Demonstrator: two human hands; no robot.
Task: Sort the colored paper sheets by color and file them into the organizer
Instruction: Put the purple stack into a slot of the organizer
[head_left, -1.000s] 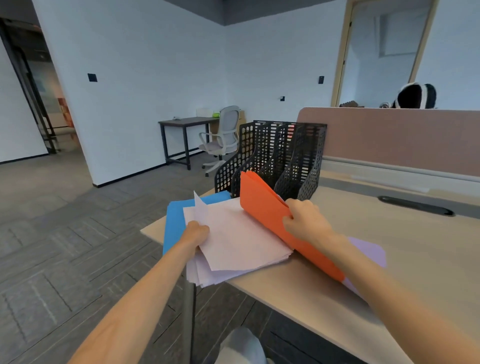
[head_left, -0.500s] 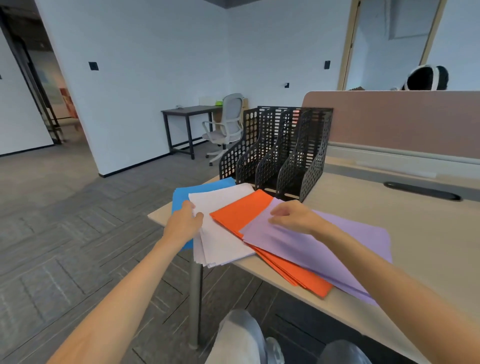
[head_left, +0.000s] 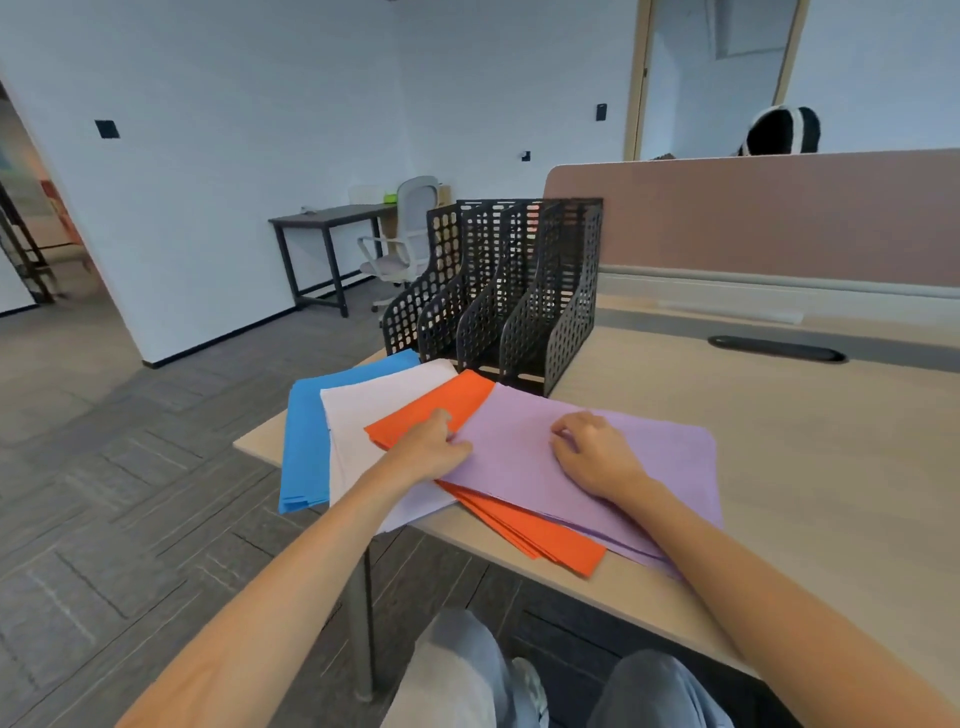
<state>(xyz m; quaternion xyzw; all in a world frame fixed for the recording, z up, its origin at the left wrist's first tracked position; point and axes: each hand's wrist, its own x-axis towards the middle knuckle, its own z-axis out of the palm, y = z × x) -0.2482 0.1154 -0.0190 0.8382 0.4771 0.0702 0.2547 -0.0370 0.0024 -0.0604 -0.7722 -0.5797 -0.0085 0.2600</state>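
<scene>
Left hand (head_left: 431, 447) has shifted right since prev. frame, off the white stack (head_left: 374, 410) onto the orange stack (head_left: 452, 397). Its fingertips are at the left edge of the purple stack (head_left: 649, 467); pinch or touch, cannot tell. Right hand (head_left: 597, 452) is now mid-purple, fingers bent, tips pressing, holding nothing. Blue stack (head_left: 306, 436) lies leftmost of the fan, centre frame. Organizer (head_left: 498, 291) stands just behind; slots appear empty. Est. step: sorting done, filing due. Next: lift one colour squared and stand it in a slot. No legible writing.
</scene>
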